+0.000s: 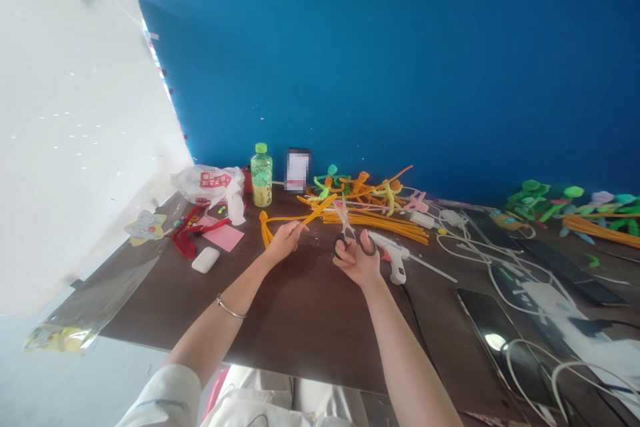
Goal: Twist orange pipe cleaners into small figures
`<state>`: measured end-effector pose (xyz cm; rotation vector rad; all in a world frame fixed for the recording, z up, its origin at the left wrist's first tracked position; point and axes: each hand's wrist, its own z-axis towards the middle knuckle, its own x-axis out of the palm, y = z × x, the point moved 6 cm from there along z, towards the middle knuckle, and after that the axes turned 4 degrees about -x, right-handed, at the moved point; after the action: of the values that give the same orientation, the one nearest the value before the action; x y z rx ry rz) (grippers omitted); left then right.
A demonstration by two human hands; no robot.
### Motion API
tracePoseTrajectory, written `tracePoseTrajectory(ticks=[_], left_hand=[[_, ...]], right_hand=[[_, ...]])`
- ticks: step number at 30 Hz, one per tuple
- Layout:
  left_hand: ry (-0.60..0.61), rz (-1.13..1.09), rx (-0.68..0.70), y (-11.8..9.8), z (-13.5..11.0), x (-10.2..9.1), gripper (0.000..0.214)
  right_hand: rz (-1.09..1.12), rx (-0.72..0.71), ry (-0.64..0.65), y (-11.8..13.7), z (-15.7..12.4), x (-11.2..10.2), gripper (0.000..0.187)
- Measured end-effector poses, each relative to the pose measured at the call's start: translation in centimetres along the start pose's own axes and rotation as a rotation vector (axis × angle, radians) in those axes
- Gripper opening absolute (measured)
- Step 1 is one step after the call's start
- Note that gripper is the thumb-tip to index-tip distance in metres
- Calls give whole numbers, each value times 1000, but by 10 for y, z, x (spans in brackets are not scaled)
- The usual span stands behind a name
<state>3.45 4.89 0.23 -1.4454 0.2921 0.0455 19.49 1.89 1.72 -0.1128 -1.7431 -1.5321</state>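
Note:
My left hand [286,243] is closed in a pinch on orange pipe cleaners [321,209], whose free ends slant up and to the right. A looped orange end [265,227] hangs out to the left of that hand. My right hand [359,260] has its fingers through the dark handles of a pair of scissors [346,221]. The scissor blades point upward, spread a little apart, close to the tips of the held pipe cleaners. Just beyond the scissors lies a bundle of straight orange pipe cleaners [385,225]. A white hot glue gun [397,260] rests beside my right hand.
A green-capped bottle [261,177], a plastic bag [207,185], red-handled pliers [186,240], pink paper [223,235] and a white case [205,259] stand left. Pipe-cleaner figures [363,183] line the blue wall. Cables [500,250] and a phone [493,320] lie right.

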Motion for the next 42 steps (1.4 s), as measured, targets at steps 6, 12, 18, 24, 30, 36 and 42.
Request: tracePoseTrajectory(ticks=[6, 12, 18, 24, 30, 36, 42], left_hand=[[40, 96, 52, -2, -3, 4, 41], [99, 217, 163, -17, -11, 12, 38], [112, 264, 160, -19, -13, 15, 37], [145, 294, 182, -23, -14, 19, 36], [157, 266, 179, -21, -12, 18, 34], [161, 207, 133, -17, -11, 18, 36], [146, 184, 130, -15, -9, 17, 36]], right_hand=[[22, 7, -1, 1, 1, -1, 55], [138, -28, -56, 3, 2, -8, 53], [191, -60, -61, 3, 3, -9, 51], [179, -123, -120, 3, 5, -10, 46], [101, -168, -160, 4, 6, -10, 47], [-23, -202, -209, 5, 5, -9, 49], [-32, -276, -283, 6, 3, -11, 43]])
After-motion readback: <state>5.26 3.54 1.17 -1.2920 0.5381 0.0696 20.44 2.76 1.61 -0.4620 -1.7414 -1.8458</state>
